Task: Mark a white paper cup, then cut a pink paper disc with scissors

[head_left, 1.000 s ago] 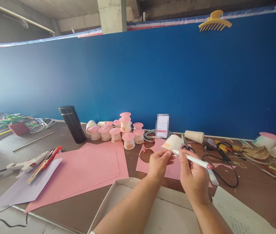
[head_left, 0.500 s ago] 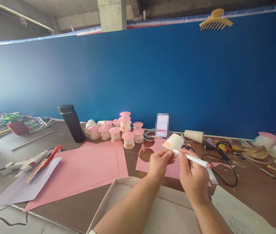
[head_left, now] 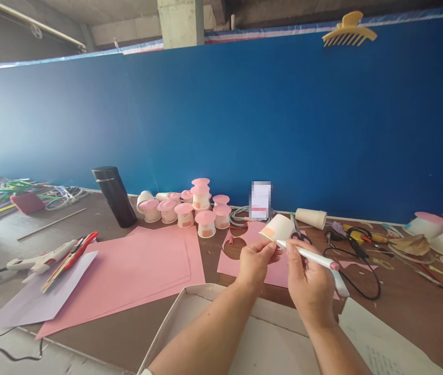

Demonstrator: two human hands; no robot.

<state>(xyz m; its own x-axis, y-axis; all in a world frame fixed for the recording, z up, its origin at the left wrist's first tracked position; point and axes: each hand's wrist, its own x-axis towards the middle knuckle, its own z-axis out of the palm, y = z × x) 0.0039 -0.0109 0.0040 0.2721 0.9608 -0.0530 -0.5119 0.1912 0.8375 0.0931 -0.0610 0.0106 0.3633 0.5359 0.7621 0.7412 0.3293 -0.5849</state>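
Right of center in the lower half of the frame, a white paper cup (head_left: 279, 226) with an orange patch on its side is tilted in the left hand (head_left: 255, 261), whose grip is pinched closed at the rim. The right hand (head_left: 310, 278) has its grip closed around a white marker (head_left: 316, 255), slanting toward the cup's edge; whether the tip touches cannot be told. Pink-topped cups (head_left: 206, 221) cluster mid-frame on the tabletop (head_left: 135, 328), with a black bottle (head_left: 115, 198) to their left and pink sheets (head_left: 139, 260) at lower left.
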